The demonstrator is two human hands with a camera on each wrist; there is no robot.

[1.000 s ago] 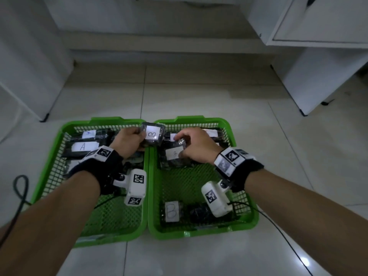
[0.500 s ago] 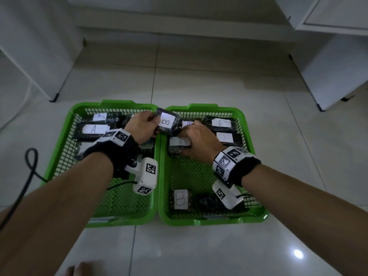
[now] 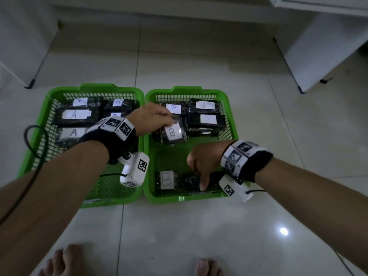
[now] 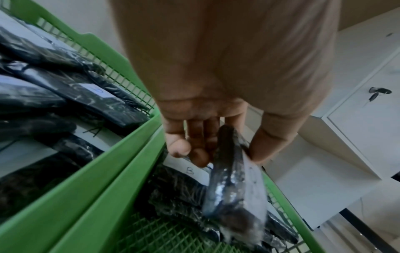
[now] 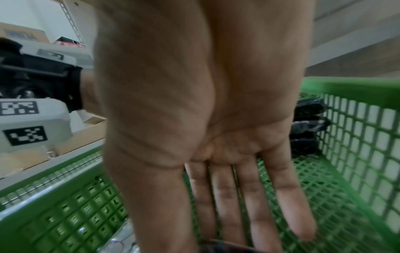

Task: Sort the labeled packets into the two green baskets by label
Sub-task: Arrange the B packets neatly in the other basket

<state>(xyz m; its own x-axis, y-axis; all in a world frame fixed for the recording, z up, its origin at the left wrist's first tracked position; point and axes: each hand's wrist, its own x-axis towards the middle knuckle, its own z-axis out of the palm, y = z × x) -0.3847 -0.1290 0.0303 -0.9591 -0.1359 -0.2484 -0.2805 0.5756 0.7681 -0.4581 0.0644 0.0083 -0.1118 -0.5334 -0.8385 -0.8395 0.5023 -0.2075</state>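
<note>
Left basket [image 3: 49, 100] on the floor holds packets labeled A [image 3: 74, 114]. Left hand [image 3: 150, 118] pinches a B packet [image 3: 172, 132] over the right basket [image 3: 229, 104]. Right hand [image 3: 205, 160], fingers straight and released, reaches down toward the near B packet [image 3: 166, 179].

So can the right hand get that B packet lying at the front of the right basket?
Probably yes. The right hand is already low inside the right basket, fingers straight and pointing down beside the front B packet. Nothing lies on that packet, and the left hand is busy farther back.
</note>
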